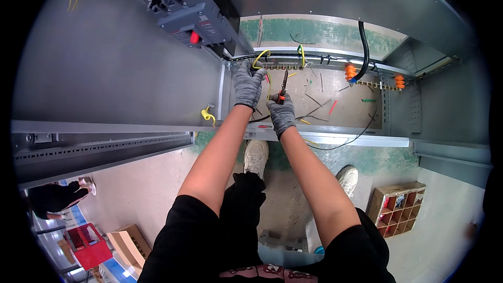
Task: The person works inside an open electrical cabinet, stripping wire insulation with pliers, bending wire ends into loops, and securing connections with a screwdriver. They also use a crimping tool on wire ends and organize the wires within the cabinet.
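My left hand (248,85), in a grey knit glove, is at the left end of a terminal bar (285,67). Its fingers close around a yellow wire (257,62) that loops up beside them. In my gloved right hand (283,112) is a pair of pliers (284,82) with orange-red handles and dark jaws. The jaws point up toward the bar and look apart from it. Another yellow wire (302,52) arches over the bar further right. A thin yellow strand hangs between my hands, and its lower end is hard to make out.
A grey circuit breaker (196,25) with a red lever is mounted at upper left. Orange insulators (350,72) and a thick black cable (364,47) stand right. Wire scraps litter the cabinet floor. The frame rail (346,139) crosses before my shoes. A compartmented wooden box (398,209) lies lower right.
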Motion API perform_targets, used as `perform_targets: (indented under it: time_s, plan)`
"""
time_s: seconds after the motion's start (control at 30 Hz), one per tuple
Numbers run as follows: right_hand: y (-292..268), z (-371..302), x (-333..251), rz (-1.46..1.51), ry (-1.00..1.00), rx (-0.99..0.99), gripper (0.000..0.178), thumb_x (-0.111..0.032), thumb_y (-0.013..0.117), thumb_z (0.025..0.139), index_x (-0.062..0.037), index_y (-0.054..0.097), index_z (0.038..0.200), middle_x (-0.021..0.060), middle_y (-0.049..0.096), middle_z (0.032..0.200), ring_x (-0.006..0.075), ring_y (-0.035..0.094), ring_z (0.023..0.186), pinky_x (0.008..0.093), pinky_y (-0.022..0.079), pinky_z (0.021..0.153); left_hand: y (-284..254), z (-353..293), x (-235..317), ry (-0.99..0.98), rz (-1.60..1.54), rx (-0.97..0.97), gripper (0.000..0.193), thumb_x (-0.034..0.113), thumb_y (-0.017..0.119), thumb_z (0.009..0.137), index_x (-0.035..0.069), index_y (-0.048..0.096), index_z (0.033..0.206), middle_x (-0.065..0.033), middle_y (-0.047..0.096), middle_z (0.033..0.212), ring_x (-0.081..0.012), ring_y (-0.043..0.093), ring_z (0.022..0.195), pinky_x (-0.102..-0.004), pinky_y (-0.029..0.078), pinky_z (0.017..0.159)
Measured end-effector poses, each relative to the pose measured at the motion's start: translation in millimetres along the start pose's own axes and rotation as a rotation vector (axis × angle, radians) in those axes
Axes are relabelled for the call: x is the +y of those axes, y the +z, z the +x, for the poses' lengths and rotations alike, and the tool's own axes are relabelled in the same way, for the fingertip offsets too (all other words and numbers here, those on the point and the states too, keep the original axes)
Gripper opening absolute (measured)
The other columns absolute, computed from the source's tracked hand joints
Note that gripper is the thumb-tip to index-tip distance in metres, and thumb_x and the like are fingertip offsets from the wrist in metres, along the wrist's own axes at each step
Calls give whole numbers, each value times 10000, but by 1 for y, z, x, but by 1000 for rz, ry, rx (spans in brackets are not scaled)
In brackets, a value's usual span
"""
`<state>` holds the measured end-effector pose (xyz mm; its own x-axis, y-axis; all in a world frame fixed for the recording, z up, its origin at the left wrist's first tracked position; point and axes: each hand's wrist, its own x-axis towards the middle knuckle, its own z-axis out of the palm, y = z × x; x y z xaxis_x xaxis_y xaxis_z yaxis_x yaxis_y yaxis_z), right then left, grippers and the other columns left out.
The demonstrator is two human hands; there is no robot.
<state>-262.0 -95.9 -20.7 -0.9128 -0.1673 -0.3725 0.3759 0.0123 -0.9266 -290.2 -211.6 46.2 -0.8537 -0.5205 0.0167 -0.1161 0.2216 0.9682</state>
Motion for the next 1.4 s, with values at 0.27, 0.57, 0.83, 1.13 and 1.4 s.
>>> perform_targets:
  time_s: [0.27, 0.57, 0.83, 1.13, 1.4]
  plan:
    - [-13, 7, 20, 152, 17, 45, 221, 27, 628, 772, -49, 509, 943, 92, 648, 928, 133, 573, 723, 272, 493, 671, 14, 0, 3, 131, 271, 103, 155, 95, 673, 793, 39, 615, 926, -112, 642, 781, -208, 614, 699, -325, 478, 680]
    - [-29, -3, 15, 174, -44, 21, 203, 68, 565, 804, -46, 476, 945, 125, 642, 936, 147, 583, 757, 279, 498, 705, 16, -1, 3, 218, 321, 47, 122, 53, 653, 824, 32, 624, 940, -31, 617, 773, -81, 537, 672, -244, 460, 644]
    - [-30, -11, 10, 242, -80, 30, 197, 56, 555, 824, -47, 469, 968, 122, 639, 930, 151, 596, 802, 276, 502, 727, 16, 0, 1, 210, 416, 48, 141, 50, 654, 818, 37, 618, 953, -19, 625, 785, -80, 549, 683, -248, 465, 644]
    - [-43, -7, -3, 171, -68, -47, 129, -20, 603, 828, -22, 519, 927, 61, 598, 821, 141, 570, 743, 278, 486, 718, 15, 0, 8, 169, 287, 38, 163, 50, 660, 813, 49, 605, 967, -11, 630, 806, -78, 557, 714, -252, 471, 669]
    - [-39, -10, -10, 233, -57, -70, 107, -11, 594, 824, -26, 530, 908, 56, 588, 804, 129, 557, 733, 271, 483, 709, 15, 1, 6, 186, 298, 36, 167, 55, 672, 811, 42, 598, 960, -9, 625, 812, -69, 550, 720, -237, 466, 684]
